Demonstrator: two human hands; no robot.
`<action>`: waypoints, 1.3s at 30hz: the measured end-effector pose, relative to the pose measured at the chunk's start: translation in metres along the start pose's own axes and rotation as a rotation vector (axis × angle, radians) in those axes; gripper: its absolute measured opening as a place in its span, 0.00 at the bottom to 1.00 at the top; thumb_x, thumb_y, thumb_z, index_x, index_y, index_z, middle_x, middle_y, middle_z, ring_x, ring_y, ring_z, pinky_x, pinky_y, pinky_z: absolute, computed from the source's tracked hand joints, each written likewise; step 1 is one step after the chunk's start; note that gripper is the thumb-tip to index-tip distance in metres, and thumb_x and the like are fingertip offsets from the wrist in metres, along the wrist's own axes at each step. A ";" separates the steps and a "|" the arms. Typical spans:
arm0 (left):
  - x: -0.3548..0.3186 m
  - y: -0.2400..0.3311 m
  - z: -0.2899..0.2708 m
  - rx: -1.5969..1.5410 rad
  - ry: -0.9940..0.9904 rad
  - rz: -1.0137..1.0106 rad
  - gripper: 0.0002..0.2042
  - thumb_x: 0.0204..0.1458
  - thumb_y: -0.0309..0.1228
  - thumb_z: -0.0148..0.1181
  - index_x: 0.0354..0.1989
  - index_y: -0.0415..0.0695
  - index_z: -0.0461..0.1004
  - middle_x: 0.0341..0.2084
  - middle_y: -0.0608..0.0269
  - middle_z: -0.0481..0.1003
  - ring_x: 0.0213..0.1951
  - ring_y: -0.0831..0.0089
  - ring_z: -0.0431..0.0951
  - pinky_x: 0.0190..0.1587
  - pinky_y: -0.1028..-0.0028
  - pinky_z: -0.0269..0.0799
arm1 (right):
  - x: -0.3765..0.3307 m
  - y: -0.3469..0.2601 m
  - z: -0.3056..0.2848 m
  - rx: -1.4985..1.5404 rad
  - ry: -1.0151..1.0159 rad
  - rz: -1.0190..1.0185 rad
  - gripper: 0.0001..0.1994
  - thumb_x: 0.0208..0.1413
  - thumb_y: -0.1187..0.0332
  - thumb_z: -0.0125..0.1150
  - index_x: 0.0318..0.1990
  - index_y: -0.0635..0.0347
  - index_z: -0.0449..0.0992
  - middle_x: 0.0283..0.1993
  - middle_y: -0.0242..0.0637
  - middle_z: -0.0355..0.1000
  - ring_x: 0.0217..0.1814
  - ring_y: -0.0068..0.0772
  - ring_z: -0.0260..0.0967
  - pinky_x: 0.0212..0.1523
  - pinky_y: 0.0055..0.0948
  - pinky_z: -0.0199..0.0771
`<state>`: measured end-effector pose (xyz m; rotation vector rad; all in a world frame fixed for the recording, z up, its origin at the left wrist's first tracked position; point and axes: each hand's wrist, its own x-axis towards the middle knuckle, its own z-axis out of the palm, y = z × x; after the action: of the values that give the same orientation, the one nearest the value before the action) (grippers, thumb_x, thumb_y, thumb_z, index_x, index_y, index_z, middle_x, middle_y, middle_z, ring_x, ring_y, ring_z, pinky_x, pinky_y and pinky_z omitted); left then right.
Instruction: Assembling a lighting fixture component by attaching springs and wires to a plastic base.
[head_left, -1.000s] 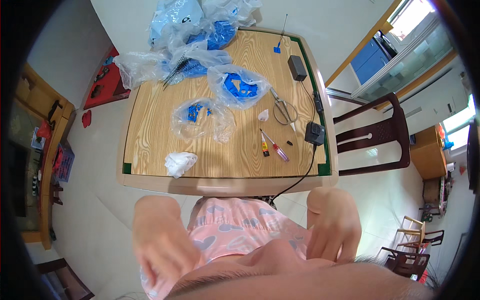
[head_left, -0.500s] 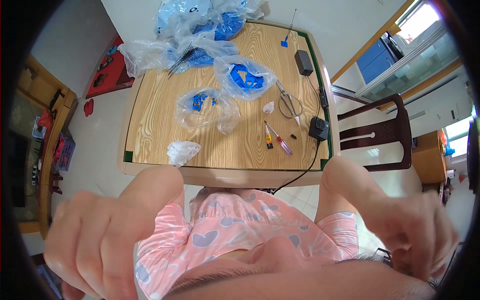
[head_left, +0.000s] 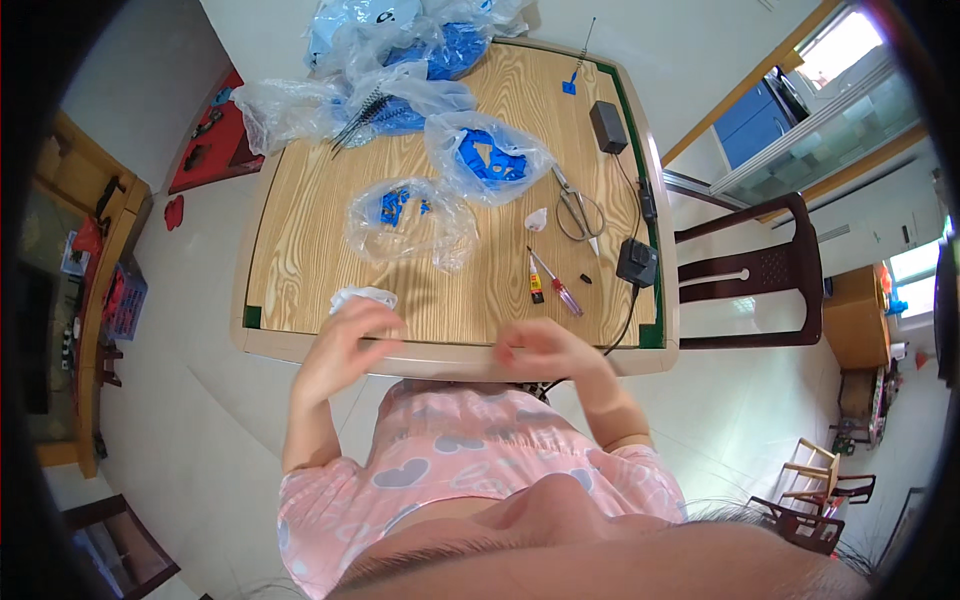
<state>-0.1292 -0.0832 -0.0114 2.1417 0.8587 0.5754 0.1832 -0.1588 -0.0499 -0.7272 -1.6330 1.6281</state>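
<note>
My left hand [head_left: 350, 338] hovers over the table's near edge, its thumb and fingers apart and nothing between them. It partly covers a crumpled white tissue [head_left: 362, 295]. To the right, my right hand [head_left: 545, 347] is over the same edge, slightly blurred, with fingers loosely bent and apart; I see nothing in it. Beyond it lie a small glue tube [head_left: 535, 282] with a black cap end and a screwdriver [head_left: 562, 290] with a clear purplish handle. A clear plastic bag [head_left: 440, 235] with small blue parts [head_left: 396, 207] lies open ahead of my hands.
Another clear bag holds larger blue pieces [head_left: 492, 157]. Scissors [head_left: 578, 212], a black adapter [head_left: 637, 262] with a cable and a dark box [head_left: 607, 127] line the right side. Black coiled springs [head_left: 365, 115] lie near heaped bags at the back left. A chair [head_left: 745, 272] stands right.
Both hands have come down and inward from the lower left and right sides to the table's near edge. The left hand now partly covers the tissue.
</note>
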 end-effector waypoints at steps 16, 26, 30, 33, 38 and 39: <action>-0.005 -0.095 0.112 -0.052 0.485 -0.266 0.15 0.42 0.14 0.59 0.41 0.40 0.78 0.40 0.55 0.77 0.44 0.57 0.75 0.44 0.66 0.72 | 0.097 0.130 0.050 -0.566 0.535 -0.128 0.14 0.49 0.80 0.59 0.45 0.59 0.77 0.42 0.42 0.73 0.42 0.44 0.73 0.41 0.35 0.73; 0.004 -0.091 0.101 0.077 0.509 -0.062 0.15 0.42 0.13 0.56 0.40 0.41 0.79 0.40 0.57 0.78 0.43 0.59 0.75 0.44 0.67 0.72 | 0.090 0.121 0.048 -0.435 0.676 -0.050 0.08 0.50 0.71 0.65 0.38 0.61 0.79 0.30 0.40 0.71 0.31 0.40 0.69 0.33 0.32 0.69; 0.008 -0.088 0.097 0.053 0.572 -0.092 0.15 0.42 0.14 0.56 0.39 0.41 0.79 0.39 0.57 0.78 0.43 0.60 0.76 0.44 0.67 0.72 | 0.084 0.118 0.048 -0.423 0.752 -0.016 0.06 0.51 0.72 0.65 0.36 0.62 0.79 0.29 0.39 0.71 0.28 0.35 0.68 0.31 0.30 0.67; 0.008 -0.085 0.098 -0.004 0.612 -0.124 0.15 0.42 0.13 0.55 0.40 0.41 0.78 0.39 0.57 0.77 0.43 0.60 0.77 0.44 0.68 0.73 | 0.074 0.113 0.042 -0.407 0.790 -0.006 0.07 0.51 0.72 0.65 0.37 0.63 0.79 0.29 0.38 0.72 0.28 0.33 0.68 0.30 0.29 0.67; 0.014 -0.072 0.106 -0.123 0.636 -0.250 0.15 0.46 0.13 0.53 0.42 0.39 0.76 0.40 0.58 0.77 0.43 0.66 0.78 0.45 0.71 0.73 | 0.063 0.101 0.044 -0.461 0.751 -0.038 0.12 0.50 0.73 0.66 0.43 0.60 0.79 0.33 0.40 0.72 0.32 0.35 0.70 0.33 0.29 0.68; 0.017 -0.071 0.117 -0.345 0.647 -0.288 0.15 0.48 0.13 0.53 0.43 0.39 0.75 0.39 0.59 0.76 0.43 0.69 0.77 0.44 0.72 0.73 | 0.069 0.092 0.052 -0.548 0.734 -0.150 0.15 0.50 0.74 0.65 0.47 0.58 0.78 0.36 0.40 0.71 0.34 0.36 0.69 0.34 0.29 0.69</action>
<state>-0.0729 -0.0905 -0.1370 1.4881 1.2751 1.1954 0.0919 -0.1301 -0.1329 -1.2570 -1.5069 0.6517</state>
